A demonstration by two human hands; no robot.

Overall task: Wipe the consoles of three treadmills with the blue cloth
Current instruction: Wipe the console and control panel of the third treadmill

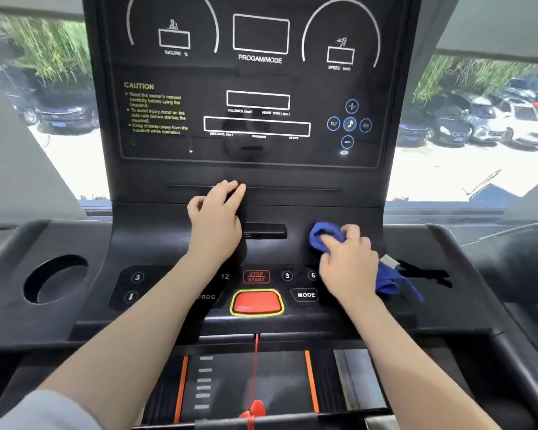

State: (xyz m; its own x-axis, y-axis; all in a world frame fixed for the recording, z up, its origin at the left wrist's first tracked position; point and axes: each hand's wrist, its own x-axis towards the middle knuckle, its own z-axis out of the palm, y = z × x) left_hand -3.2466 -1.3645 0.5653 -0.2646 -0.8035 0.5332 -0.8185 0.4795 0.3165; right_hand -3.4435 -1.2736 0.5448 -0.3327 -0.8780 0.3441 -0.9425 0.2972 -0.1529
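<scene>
A black treadmill console fills the view, with a display panel on top and a sloped button panel below. My right hand grips a bunched blue cloth and presses it against the console's lower right slope; the cloth's tail trails out to the right of the hand. My left hand rests on the console's middle ledge, with its fingers loosely bent on the ridge below the display and nothing in it.
A red safety key button with a yellow rim sits at the console's front centre, and a red cord hangs from it. A round cup holder is at the left. Beyond the console is a window onto parked cars.
</scene>
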